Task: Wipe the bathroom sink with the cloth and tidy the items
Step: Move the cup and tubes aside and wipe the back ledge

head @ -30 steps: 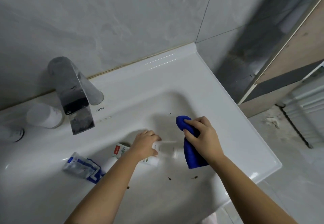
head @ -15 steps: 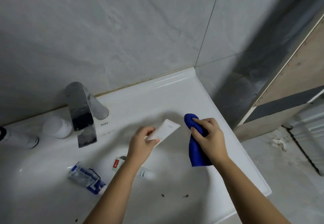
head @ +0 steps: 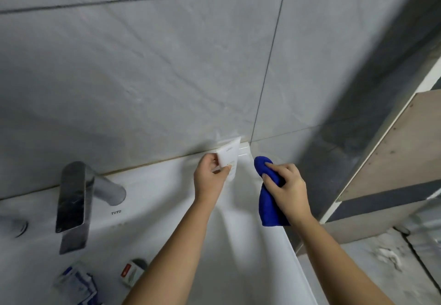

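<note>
1. We judged the tidying step to be in hand. The left grip (head: 211, 176) pinched a white tube (head: 228, 159) between thumb and fingers, holding it at the back right corner of the sink (head: 164, 192), close against the wall tiles.
2. The right grip (head: 287, 186) was curled round the blue cloth (head: 269, 202), which hung bunched just beside the tube, near the sink's right edge.
3. Next, as we read it, the tube needed setting down on the back ledge, steady enough not to topple, before any wiping.
4. We could not tell whether the tube touched the ledge — it was white on white, and blurred. The blue sachets (head: 76, 283) and a red-labelled tube (head: 130, 271) lay in the basin, partly cut off by the frame and the left forearm. A round item left of the tap (head: 71, 199) was cropped — we could not name it.
</note>
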The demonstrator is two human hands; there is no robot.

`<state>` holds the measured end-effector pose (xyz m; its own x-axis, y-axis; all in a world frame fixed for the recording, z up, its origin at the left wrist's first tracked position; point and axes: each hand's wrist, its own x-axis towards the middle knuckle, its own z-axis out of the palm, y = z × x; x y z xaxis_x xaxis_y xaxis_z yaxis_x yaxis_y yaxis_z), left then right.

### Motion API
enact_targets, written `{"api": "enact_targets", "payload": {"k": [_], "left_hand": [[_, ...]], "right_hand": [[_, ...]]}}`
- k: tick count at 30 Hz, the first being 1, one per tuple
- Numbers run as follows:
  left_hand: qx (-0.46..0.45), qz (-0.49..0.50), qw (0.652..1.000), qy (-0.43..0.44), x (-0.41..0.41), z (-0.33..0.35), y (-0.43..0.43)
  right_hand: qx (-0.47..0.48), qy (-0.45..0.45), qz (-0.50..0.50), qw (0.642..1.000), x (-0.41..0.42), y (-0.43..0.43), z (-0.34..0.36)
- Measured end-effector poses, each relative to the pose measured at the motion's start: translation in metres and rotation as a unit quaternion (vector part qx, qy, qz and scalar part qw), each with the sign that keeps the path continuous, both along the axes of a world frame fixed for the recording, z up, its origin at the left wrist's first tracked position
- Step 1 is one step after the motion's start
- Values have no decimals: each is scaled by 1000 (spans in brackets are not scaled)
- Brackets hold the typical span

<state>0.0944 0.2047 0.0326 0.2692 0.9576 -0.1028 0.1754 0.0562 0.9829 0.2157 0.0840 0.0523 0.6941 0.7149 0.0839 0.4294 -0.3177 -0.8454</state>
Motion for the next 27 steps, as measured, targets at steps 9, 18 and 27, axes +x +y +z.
{"api": "enact_targets", "payload": {"k": [9, 18, 27], "left_hand": [[22, 6, 999, 39, 30, -20, -12], [38, 19, 998, 54, 30, -24, -16], [21, 6, 998, 67, 9, -34, -20]], "right_hand": [[-16, 14, 22, 1000, 36, -6, -14], [-25, 12, 43, 999, 35, -11, -16], [-35, 8, 48, 998, 15, -24, -16]]}}
